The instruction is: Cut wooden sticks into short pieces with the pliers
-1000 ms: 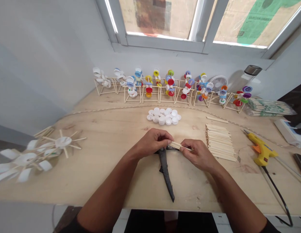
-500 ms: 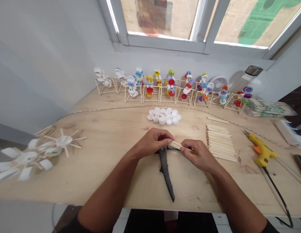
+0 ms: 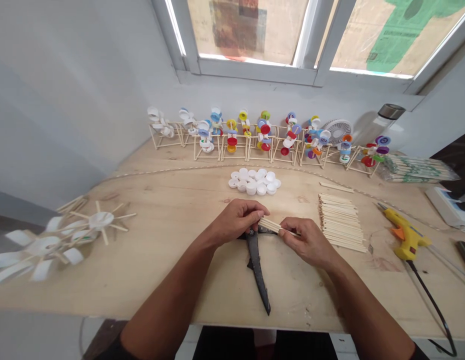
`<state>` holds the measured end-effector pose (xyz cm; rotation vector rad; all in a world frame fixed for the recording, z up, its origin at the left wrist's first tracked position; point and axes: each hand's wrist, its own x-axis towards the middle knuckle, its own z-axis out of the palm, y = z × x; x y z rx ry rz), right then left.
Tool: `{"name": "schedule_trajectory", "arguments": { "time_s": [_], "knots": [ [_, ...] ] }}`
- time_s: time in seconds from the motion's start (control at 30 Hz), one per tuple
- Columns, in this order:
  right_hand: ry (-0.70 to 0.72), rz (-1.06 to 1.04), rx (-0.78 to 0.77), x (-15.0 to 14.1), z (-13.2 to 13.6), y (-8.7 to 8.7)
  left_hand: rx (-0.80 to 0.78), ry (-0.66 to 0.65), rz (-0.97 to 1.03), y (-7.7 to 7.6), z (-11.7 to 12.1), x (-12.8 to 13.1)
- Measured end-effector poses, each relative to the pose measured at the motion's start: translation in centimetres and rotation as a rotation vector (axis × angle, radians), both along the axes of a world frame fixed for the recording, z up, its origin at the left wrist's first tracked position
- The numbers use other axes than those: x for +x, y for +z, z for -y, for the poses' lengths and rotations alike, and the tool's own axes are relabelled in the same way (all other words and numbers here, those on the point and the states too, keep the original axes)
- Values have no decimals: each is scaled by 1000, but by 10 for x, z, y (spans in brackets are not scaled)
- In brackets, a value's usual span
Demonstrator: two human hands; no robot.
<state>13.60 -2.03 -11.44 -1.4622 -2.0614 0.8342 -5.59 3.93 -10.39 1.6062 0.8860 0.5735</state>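
Observation:
A small bundle of thin wooden sticks (image 3: pixel 272 224) is stretched between my two hands over the table. My left hand (image 3: pixel 244 218) pinches the bundle's left end between thumb and fingers. At the other end, my right hand (image 3: pixel 304 240) closes round the sticks with thumb and fingertips. Beneath them lies a dark-handled cutting tool (image 3: pixel 258 272), one handle pointing toward me; its head is partly hidden by my hands. Right of my right hand is a neat row of cut wooden sticks (image 3: pixel 342 222). White bottle caps (image 3: pixel 251 187) are grouped just beyond my hands.
Several stick frames with colourful cap wheels (image 3: pixel 264 142) line the wall. A yellow glue gun (image 3: pixel 405 234) with its cable lies at right. White wheel pieces (image 3: pixel 45 246) sit at left. A cord (image 3: pixel 172 169) crosses the table; a bottle (image 3: pixel 386 120) and small fan (image 3: pixel 337 131) stand behind.
Both hands keep hold of the sticks in nearly the same place. The whole view has shifted slightly; nothing else has visibly moved.

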Motion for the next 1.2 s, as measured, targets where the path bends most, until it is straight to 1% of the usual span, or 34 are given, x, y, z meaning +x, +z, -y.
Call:
{"name": "schedule_trajectory", "arguments": {
  "time_s": [0.37, 0.73, 0.93, 1.2],
  "knots": [
    [-7, 10, 10, -1, 0, -1, -38, 13, 38, -1, 2, 1],
    [-14, 16, 19, -1, -1, -1, -21, 12, 31, -3, 0, 1],
    [-12, 12, 5, 0, 0, -1, -18, 19, 59, -5, -1, 0],
    [-10, 17, 11, 0, -1, -2, -16, 23, 61, -4, 1, 0]
  ]
}}
